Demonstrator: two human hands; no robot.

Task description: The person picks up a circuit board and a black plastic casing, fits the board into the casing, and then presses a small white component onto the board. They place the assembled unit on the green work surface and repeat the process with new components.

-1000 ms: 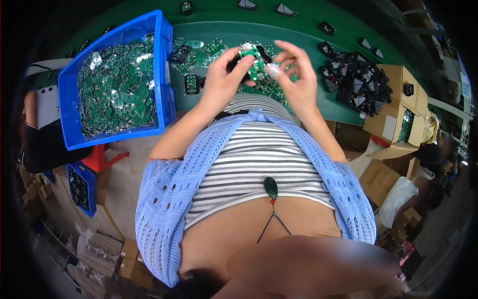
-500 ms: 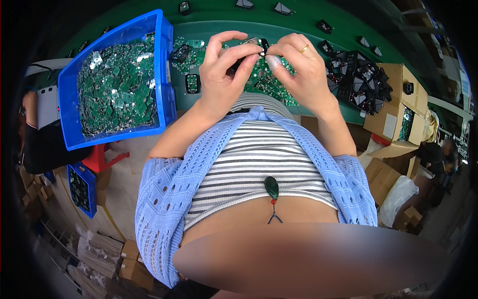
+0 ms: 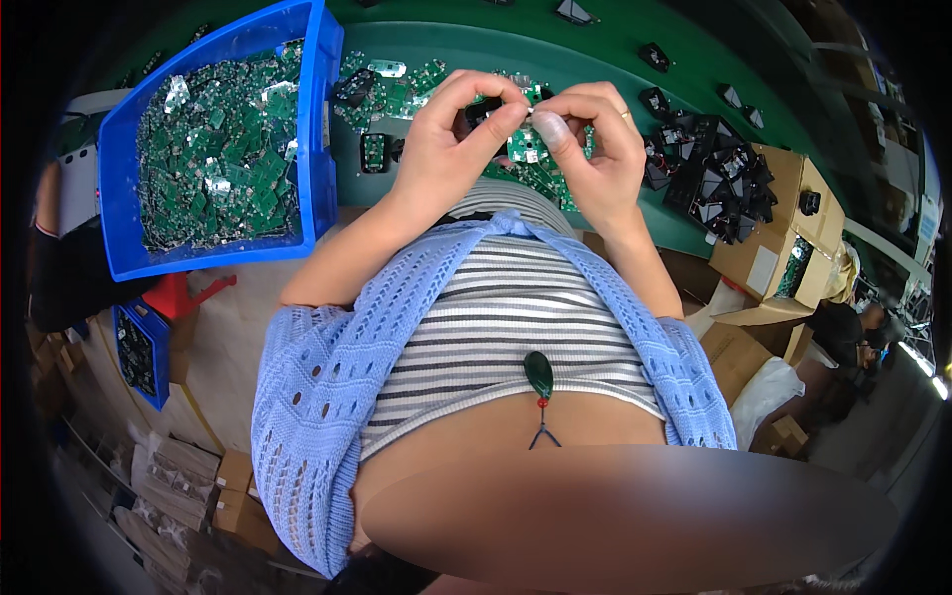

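Note:
Over the green worktable (image 3: 426,45), my left hand (image 3: 436,149) and my right hand (image 3: 602,149) meet at the fingertips, thumbs pinched against forefingers. What they pinch is small and pale, too tiny to name. A green circuit board (image 3: 523,144) shows just below the fingertips; whether it is held or lies on the pile cannot be told. Behind my left fingers sits a dark part (image 3: 483,116), mostly hidden. Loose green circuit boards (image 3: 555,183) spread beneath both hands. Left of my left hand lies a black housing with a board inside (image 3: 374,153).
A blue bin (image 3: 322,149) heaped with circuit boards stands at the left. To the right are piled black housings (image 3: 729,188) and an open cardboard box (image 3: 769,223). Another person's arm (image 3: 48,198) shows at far left. A red stool (image 3: 183,297) stands below the bin.
The view has shifted slightly, so the surroundings sit a little higher and further left. The black piece at my fingertips no longer shows there; the green board below them is now visible.

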